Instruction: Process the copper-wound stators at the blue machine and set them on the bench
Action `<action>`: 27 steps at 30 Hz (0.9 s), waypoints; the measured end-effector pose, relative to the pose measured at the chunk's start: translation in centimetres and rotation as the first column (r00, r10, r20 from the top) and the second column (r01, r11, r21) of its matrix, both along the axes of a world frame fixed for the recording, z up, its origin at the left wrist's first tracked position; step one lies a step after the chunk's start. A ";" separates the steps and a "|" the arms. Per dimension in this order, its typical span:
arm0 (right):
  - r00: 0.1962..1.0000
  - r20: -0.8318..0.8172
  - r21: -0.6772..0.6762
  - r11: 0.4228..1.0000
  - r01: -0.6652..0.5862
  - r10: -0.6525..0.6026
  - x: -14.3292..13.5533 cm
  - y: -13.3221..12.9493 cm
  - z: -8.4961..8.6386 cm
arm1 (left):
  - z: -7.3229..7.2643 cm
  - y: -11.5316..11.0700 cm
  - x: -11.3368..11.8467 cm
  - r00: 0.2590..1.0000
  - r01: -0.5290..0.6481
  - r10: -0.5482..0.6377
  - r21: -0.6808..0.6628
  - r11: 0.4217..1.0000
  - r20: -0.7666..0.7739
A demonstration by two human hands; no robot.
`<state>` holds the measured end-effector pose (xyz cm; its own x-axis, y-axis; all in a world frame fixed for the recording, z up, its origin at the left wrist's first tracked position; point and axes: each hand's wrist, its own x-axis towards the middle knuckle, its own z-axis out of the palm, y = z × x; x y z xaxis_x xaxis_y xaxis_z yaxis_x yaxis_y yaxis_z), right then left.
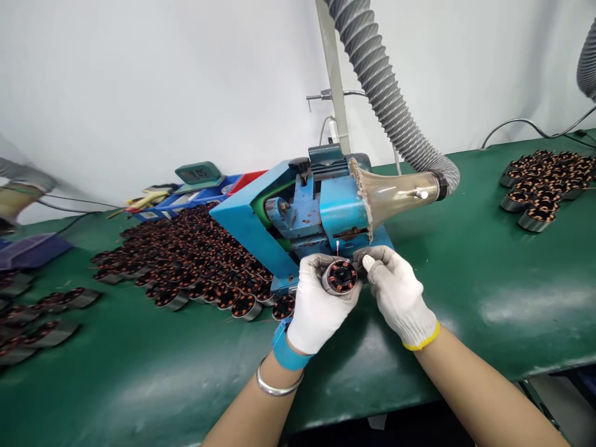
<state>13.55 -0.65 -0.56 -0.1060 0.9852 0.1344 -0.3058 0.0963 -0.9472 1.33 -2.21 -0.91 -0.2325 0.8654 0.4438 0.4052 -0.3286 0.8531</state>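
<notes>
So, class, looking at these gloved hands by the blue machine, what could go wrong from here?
The gloved left hand is close to the slot of the blue machine, so fabric might catch if that runs. The thin wire sticking up from the held copper-wound part could bend. The blue wristband, beside other parts on the table, might knock one.

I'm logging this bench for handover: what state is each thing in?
Wound part: held, wound face showing
Left hand: gloved, closed around it
Right hand: gloved, curled beside it
Blue machine: running or stopped, unclear
Grey hose: bent, joined to funnel
Clock: display showing digits
Parts beside machine: crowded together
</notes>
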 end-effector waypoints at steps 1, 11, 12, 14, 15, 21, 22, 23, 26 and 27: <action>0.998 -0.065 -0.062 0.998 -0.021 0.017 -0.2 0.1 -0.2 | 0.2 0.0 0.1 0.999 -0.005 0.006 -0.031 1.000 0.043; 0.946 0.289 0.371 0.928 0.033 -0.149 0.6 -0.9 1.2 | 1.4 -0.6 -0.2 0.926 0.290 -0.231 -0.173 0.941 0.298; 0.911 0.380 0.453 0.891 -0.029 -0.163 0.9 -1.0 1.4 | 1.4 -0.6 -0.4 0.926 0.297 -0.240 -0.170 0.940 0.292; 0.843 0.508 0.513 0.849 -0.128 -0.180 1.3 -0.9 1.6 | 1.4 -0.4 -0.8 0.935 0.287 -0.237 -0.170 0.943 0.265; 0.820 0.543 0.507 0.848 -0.151 -0.178 1.4 -0.8 1.6 | 1.4 -0.3 -1.0 0.939 0.281 -0.233 -0.175 0.944 0.253; 0.854 0.511 0.395 0.909 -0.136 -0.094 2.9 0.5 1.5 | 1.5 -0.1 -2.4 0.966 0.247 -0.228 -0.184 0.951 0.118; 0.883 0.456 0.383 0.921 -0.078 -0.115 3.3 0.7 1.5 | 1.6 -0.1 -2.5 0.972 0.229 -0.213 -0.180 0.957 0.102; 0.910 0.389 0.364 0.931 -0.011 -0.142 3.6 0.9 1.7 | 1.6 -0.1 -2.6 0.976 0.209 -0.195 -0.174 0.962 0.093; 0.953 0.266 0.304 0.951 0.056 -0.141 3.8 0.9 2.1 | 1.7 -0.2 -2.4 0.985 0.166 -0.158 -0.133 0.977 0.070; 0.947 0.305 0.287 0.958 0.009 -0.101 3.7 0.7 2.3 | 1.7 -0.2 -2.3 0.987 0.157 -0.152 -0.115 0.981 0.054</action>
